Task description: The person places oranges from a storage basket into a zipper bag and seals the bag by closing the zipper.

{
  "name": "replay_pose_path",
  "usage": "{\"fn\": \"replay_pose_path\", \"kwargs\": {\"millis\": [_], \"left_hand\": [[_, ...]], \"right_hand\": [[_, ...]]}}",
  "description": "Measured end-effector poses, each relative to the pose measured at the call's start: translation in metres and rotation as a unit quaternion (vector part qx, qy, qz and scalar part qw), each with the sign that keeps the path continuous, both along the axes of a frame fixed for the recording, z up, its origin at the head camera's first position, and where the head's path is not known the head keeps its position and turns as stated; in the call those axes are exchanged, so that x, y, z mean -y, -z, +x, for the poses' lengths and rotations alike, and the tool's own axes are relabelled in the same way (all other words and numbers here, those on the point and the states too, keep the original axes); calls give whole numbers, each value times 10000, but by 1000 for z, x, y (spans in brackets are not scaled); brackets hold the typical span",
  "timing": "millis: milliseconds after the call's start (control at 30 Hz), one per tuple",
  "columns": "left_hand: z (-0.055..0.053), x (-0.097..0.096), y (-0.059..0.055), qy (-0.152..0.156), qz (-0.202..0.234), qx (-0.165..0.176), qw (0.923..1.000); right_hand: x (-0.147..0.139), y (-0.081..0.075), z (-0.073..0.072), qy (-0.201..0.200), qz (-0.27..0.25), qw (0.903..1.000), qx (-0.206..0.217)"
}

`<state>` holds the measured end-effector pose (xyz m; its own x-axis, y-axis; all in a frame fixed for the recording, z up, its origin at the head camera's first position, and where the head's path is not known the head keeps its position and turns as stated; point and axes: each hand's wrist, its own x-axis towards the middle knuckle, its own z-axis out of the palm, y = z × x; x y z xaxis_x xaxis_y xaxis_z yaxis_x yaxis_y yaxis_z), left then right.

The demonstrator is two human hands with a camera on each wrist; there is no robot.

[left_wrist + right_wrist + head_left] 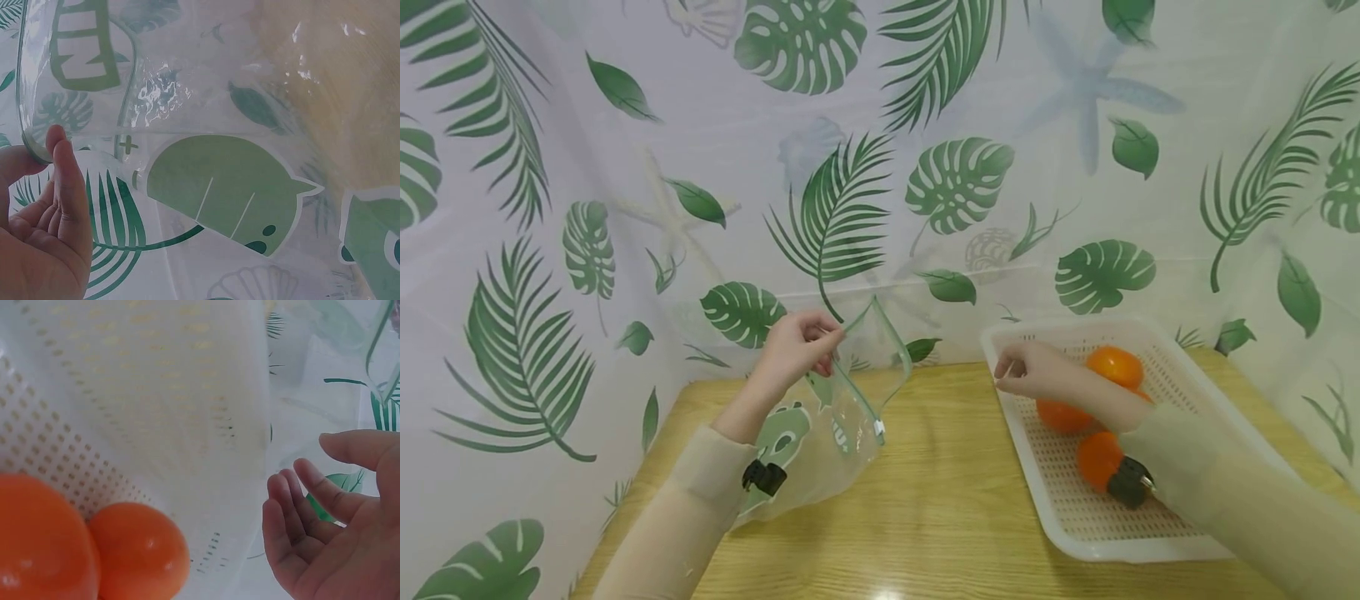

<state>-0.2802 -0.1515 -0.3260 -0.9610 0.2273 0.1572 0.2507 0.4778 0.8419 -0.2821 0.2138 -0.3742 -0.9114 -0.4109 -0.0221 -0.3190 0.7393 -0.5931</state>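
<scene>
My left hand (801, 343) pinches the top edge of a clear zip bag (850, 417) with green animal prints. The bag's mouth gapes toward the right, its white slider (878, 427) at the lower corner; its body slumps onto the table. In the left wrist view, thumb and fingertips meet on the bag's rim (37, 152). My right hand (1037, 371) hovers over the left rim of a white perforated basket (1041, 508), holding nothing; its fingers are loosely bent and apart from the thumb in the right wrist view. Several oranges (1116, 367) lie in the basket, partly hidden by the right arm.
The wooden table (955, 467) shows between bag and basket. Behind it hangs a white cloth (865, 108) printed with green leaves, closing off the back and sides. A small black device (764, 477) sits on the left wrist, another (1129, 483) on the right.
</scene>
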Motion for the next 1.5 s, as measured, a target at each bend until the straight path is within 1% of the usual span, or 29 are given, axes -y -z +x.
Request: {"fn": "replay_pose_path", "kwargs": {"millis": [100,200,267,500,633,867,1033,1233,1500], "left_hand": [[0,1,0,-15,2,11,10000],[-1,1,1,-9,11,27,10000],[-1,1,1,3,21,41,10000],[-4,0,1,-4,1,56,10000],[-5,-1,-1,-38,-15,38,10000],[-4,0,-3,-94,-15,49,9999],[-4,-1,-4,-127,10,140,9998],[-5,-1,-3,-133,-35,149,9998],[-4,0,-2,-152,12,209,9997]], "right_hand": [[-3,1,1,37,537,9979,-357],[-3,2,3,147,1035,9925,-639],[-4,2,4,191,1264,9884,-816],[-11,5,4,234,1696,9759,-1350],[-14,6,2,306,1911,9685,-1565],[-22,8,-3,389,2071,9635,-1653],[-28,8,-6,367,2055,9639,-1655],[-35,10,-7,372,2103,9667,-1414],[-40,17,-5,327,2167,9710,-959]]}}
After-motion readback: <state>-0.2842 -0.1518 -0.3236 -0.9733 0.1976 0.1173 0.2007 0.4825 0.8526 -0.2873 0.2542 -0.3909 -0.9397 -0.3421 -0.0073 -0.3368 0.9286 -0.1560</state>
